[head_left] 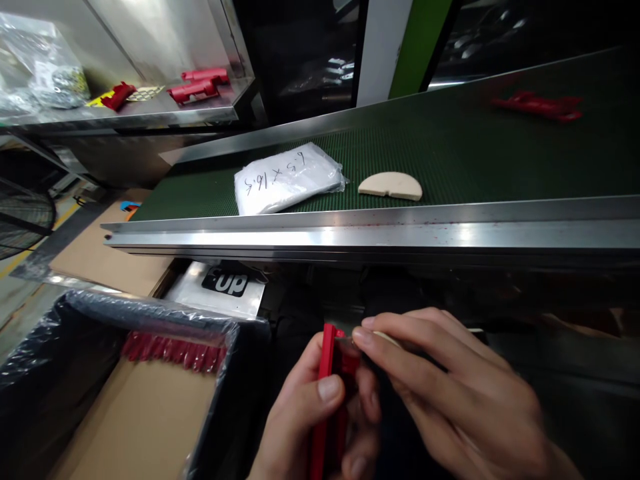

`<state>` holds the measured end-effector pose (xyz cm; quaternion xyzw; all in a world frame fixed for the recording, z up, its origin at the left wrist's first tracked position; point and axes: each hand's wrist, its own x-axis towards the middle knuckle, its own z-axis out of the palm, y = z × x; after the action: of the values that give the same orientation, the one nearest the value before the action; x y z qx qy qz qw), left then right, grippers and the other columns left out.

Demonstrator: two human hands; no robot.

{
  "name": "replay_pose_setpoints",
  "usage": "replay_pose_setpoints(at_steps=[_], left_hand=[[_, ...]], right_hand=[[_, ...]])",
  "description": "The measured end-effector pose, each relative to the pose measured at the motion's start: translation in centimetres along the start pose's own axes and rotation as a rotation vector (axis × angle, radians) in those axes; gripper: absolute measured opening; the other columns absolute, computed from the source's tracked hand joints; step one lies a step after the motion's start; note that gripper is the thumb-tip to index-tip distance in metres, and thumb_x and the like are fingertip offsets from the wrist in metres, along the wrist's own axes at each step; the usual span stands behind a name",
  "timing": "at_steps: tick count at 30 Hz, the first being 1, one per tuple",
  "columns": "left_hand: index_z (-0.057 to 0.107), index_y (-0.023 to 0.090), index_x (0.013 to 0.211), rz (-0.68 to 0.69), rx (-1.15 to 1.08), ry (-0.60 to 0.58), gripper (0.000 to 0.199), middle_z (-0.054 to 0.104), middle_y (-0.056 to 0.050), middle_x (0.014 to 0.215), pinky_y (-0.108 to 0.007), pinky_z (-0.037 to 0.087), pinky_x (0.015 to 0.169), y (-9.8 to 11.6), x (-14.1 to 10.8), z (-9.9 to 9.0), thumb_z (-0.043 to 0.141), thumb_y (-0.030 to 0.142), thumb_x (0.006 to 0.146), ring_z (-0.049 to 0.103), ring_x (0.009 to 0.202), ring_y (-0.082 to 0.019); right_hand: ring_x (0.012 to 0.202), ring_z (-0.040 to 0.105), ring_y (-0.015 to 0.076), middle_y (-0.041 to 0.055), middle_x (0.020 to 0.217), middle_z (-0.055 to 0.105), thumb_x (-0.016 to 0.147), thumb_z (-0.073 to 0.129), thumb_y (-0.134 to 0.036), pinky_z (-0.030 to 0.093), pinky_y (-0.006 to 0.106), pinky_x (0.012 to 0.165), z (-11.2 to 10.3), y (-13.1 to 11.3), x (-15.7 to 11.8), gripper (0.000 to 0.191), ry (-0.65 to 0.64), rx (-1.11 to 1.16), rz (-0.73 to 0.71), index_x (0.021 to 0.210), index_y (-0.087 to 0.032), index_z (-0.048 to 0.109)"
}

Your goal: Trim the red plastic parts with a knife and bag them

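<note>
My left hand [313, 407] is closed around a red plastic part [327, 373], held upright in front of my body. Thumb and fingers press it from both sides, and its lower end is partly hidden by them. My right hand [450, 387] pinches a small thin blade [346, 341] between thumb and fingertips. Its greyish tip touches or nearly touches the upper end of the red part; I cannot tell which. A pale piece shows behind the right fingers, mostly hidden.
Beyond my hands runs a green conveyor belt [450, 153] with a metal rail [350, 233]. On it lie a marked white plastic packet [290, 179], a beige half-round piece [391, 185] and a red part [540, 105]. A lined box [250, 360] at left holds bagged red parts [175, 352].
</note>
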<state>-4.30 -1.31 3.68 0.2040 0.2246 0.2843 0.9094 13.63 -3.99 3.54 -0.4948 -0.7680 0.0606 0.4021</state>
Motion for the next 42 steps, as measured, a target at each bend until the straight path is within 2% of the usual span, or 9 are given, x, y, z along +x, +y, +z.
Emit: replay_pose_setpoints(at_steps=[4, 7, 12, 17, 22, 24, 30, 36, 42], left_hand=[[0.058, 0.018, 0.103, 0.025, -0.043, -0.018, 0.020, 0.056, -0.003, 0.085, -0.012, 0.032, 0.037, -0.1, 0.3, -0.2, 0.054, 0.035, 0.093, 0.042, 0.043, -0.002], [0.058, 0.018, 0.103, 0.017, -0.040, -0.045, 0.021, 0.054, -0.002, 0.080, -0.010, 0.031, 0.038, -0.1, 0.3, -0.3, 0.054, 0.036, 0.093, 0.043, 0.043, -0.002], [0.055, 0.018, 0.106, 0.055, -0.027, -0.074, 0.021, 0.052, -0.001, 0.080, -0.012, 0.035, 0.036, -0.2, 0.1, -0.3, 0.041, 0.031, 0.098, 0.040, 0.042, -0.003], [0.055, 0.018, 0.106, 0.038, 0.004, -0.047, 0.021, 0.053, -0.002, 0.081, -0.012, 0.034, 0.039, -0.4, 0.1, -0.3, 0.046, 0.034, 0.096, 0.040, 0.044, -0.003], [0.054, 0.017, 0.107, 0.013, -0.048, -0.033, 0.021, 0.053, -0.003, 0.086, -0.012, 0.029, 0.038, -0.3, 0.1, -0.1, 0.043, 0.031, 0.096, 0.042, 0.043, -0.002], [0.053, 0.018, 0.110, 0.006, -0.056, -0.034, 0.022, 0.054, -0.003, 0.088, -0.013, 0.029, 0.039, -0.3, 0.0, -0.2, 0.043, 0.031, 0.096, 0.043, 0.043, -0.002], [0.057, 0.017, 0.110, -0.007, 0.013, -0.029, 0.036, 0.062, -0.005, 0.081, -0.014, 0.034, 0.049, -0.5, -0.4, -0.2, 0.068, 0.039, 0.084, 0.049, 0.054, -0.006], [0.053, 0.021, 0.106, -0.040, -0.111, -0.023, 0.017, 0.055, -0.002, 0.085, -0.009, 0.035, 0.042, -0.5, -0.2, -0.3, 0.049, 0.035, 0.097, 0.048, 0.050, -0.003], [0.054, 0.020, 0.108, 0.071, -0.156, -0.143, 0.024, 0.056, -0.002, 0.077, -0.011, 0.038, 0.039, -2.2, 0.7, -1.6, 0.042, 0.037, 0.097, 0.049, 0.044, -0.006]], right_hand=[[0.099, 0.059, 0.0203, 0.0109, 0.114, 0.065, 0.085, 0.055, 0.002, 0.050, 0.034, 0.077, -0.2, -0.2, -0.4, 0.045, -0.040, -0.008, 0.013, 0.125, -0.017, 0.063], [0.104, 0.057, 0.0214, 0.0105, 0.121, 0.062, 0.083, 0.056, 0.003, 0.049, 0.036, 0.081, -0.1, -0.3, -0.4, 0.051, -0.076, -0.017, 0.018, 0.129, -0.019, 0.060], [0.096, 0.061, 0.0196, 0.0101, 0.110, 0.067, 0.085, 0.055, 0.001, 0.051, 0.033, 0.076, 0.2, -0.4, -0.1, 0.042, -0.013, -0.009, 0.017, 0.122, -0.017, 0.064], [0.104, 0.060, 0.0205, 0.0107, 0.118, 0.064, 0.084, 0.057, 0.002, 0.052, 0.035, 0.081, -0.2, -0.4, -0.6, 0.048, -0.075, -0.036, 0.014, 0.128, -0.018, 0.061], [0.096, 0.061, 0.0194, 0.0111, 0.109, 0.067, 0.085, 0.055, 0.002, 0.052, 0.034, 0.075, -0.1, -0.5, -0.7, 0.041, 0.008, -0.020, 0.011, 0.121, -0.015, 0.065], [0.095, 0.061, 0.0191, 0.0113, 0.108, 0.067, 0.085, 0.055, 0.002, 0.052, 0.033, 0.075, 0.1, -0.4, -0.4, 0.040, -0.004, -0.013, 0.010, 0.120, -0.015, 0.065], [0.096, 0.062, 0.0171, 0.0112, 0.107, 0.067, 0.086, 0.054, 0.003, 0.053, 0.031, 0.078, 0.1, 0.2, 0.2, 0.036, 0.070, -0.028, 0.056, 0.117, -0.013, 0.066], [0.096, 0.062, 0.0194, 0.0112, 0.106, 0.067, 0.084, 0.057, 0.001, 0.053, 0.033, 0.076, -0.2, -0.3, -0.3, 0.035, -0.008, 0.006, -0.020, 0.113, -0.014, 0.068], [0.095, 0.063, 0.0197, 0.0097, 0.104, 0.069, 0.085, 0.055, -0.001, 0.052, 0.034, 0.077, 0.1, -0.2, -0.5, 0.035, 0.039, -0.065, -0.002, 0.112, -0.017, 0.070]])
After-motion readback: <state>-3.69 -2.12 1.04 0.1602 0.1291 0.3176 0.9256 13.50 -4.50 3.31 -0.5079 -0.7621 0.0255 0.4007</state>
